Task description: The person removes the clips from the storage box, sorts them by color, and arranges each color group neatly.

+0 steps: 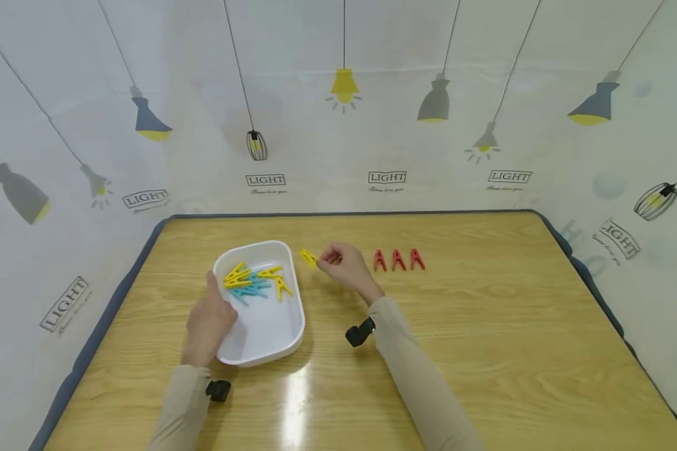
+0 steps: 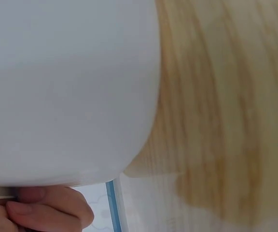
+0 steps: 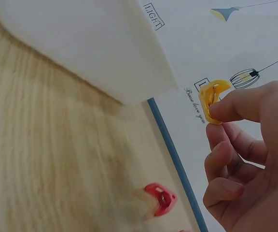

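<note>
My left hand (image 1: 207,322) grips the left wall of a white plastic tub (image 1: 259,338) standing on the table. Its curled fingers (image 2: 52,210) show under the tub's edge in the left wrist view. Inside the tub lie several yellow clothespins (image 1: 283,288) and blue clothespins (image 1: 251,288), heaped toward its far half. Just right of the tub, my right hand (image 1: 345,266) pinches one yellow clothespin (image 3: 205,99) between thumb and fingertips, raised above the table.
Three red clothespins (image 1: 398,260) form a row on the wooden table (image 1: 485,338), right of my right hand. Dark edging (image 1: 350,213) runs along the table's far side. Behind it hangs a pale backdrop (image 1: 310,144) printed with lamps.
</note>
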